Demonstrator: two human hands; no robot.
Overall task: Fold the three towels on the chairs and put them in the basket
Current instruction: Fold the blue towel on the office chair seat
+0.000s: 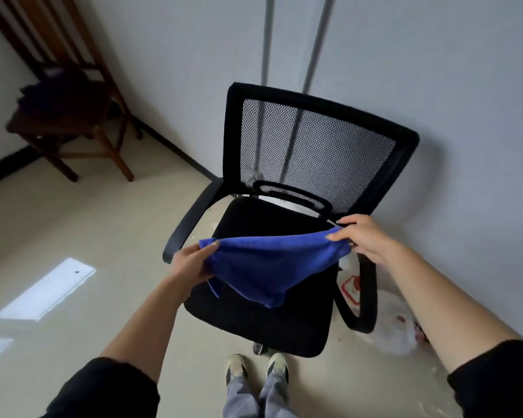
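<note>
From where I sit, I judge the job barely begun: I have the blue towel lifted above the seat of the black office chair, stretched between both hands and not yet folded. My left hand pinches its left corner, thumb on top and fingers underneath, and my right hand pinches the right corner between thumb and fingertips. The middle sags and one lower corner hangs down toward the near part of the seat, though I cannot tell whether it touches. Far to the left stands a wooden chair with a dark purple heap on its seat. I take that for the second towel, but it is blurred and dim, so I will not swear to it. The third towel and the basket are nowhere in my view, so I cannot say whether anything has gone into it. On the floor to the right, partly hidden behind the office chair's armrest and my right forearm, lies something white with red markings, perhaps a plastic bag.
</note>
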